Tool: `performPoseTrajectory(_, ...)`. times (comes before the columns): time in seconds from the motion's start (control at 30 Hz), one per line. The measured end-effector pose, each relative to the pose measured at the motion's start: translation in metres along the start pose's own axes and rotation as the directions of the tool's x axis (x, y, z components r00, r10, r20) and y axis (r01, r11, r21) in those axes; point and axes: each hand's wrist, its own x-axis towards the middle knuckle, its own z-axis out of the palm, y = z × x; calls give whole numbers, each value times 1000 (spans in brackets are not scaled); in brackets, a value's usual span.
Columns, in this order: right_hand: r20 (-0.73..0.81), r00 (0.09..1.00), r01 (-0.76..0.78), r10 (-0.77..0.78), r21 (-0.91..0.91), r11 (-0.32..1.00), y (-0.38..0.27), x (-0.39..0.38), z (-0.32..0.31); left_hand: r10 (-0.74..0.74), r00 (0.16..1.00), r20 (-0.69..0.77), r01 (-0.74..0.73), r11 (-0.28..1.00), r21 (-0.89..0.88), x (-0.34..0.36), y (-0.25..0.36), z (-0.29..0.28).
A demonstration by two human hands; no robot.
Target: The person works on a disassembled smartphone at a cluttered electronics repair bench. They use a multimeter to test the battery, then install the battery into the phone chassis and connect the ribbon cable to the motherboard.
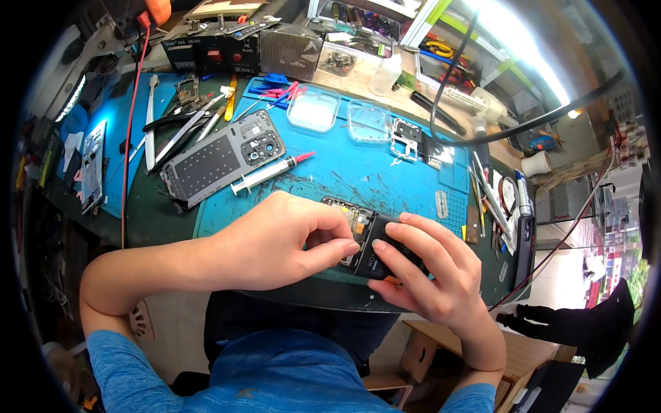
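An opened phone [362,216] lies at the near edge of the blue mat, its circuit board bare at one end and a black battery [372,257] along the rest. My left hand [286,237] is closed, thumb and forefinger pinched together where the board meets the battery. Whatever is between those fingertips is too small or hidden to make out. From the right, my right hand [441,272] grips the phone, fingers across the battery and thumb at the near side. Beyond my left wrist lie a grey phone back cover [213,165] and a syringe [272,173] with a pink tip.
Two clear plastic boxes [313,108] stand on the far side of the blue mat [323,155]. Tweezers and pry tools [180,136] lie at the left. A black electrical unit [213,55] stands behind them. A black cable [482,142] arches over the right. More tools [492,199] crowd the right edge.
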Motion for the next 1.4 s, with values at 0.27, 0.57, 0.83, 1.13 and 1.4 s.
performPoseTrajectory(0.27,-86,996,-31,37,71,997,-4,-9,7,-295,946,136,325,878,-352,-4,4,2)
performPoseTrajectory(0.57,-56,998,-5,11,106,994,-7,-16,8,-262,961,95,271,957,-106,-4,14,-5)
performPoseTrajectory(0.83,-35,999,11,-7,99,995,-8,-12,7,-135,990,27,138,974,-179,12,0,1)
performPoseTrajectory(1.13,0,1000,-23,23,99,995,-4,-6,9,-65,994,-90,62,998,-33,19,-3,5)
performPoseTrajectory(1.4,7,1000,-29,29,63,998,-3,-2,10,0,996,-91,7,996,85,20,-5,2)
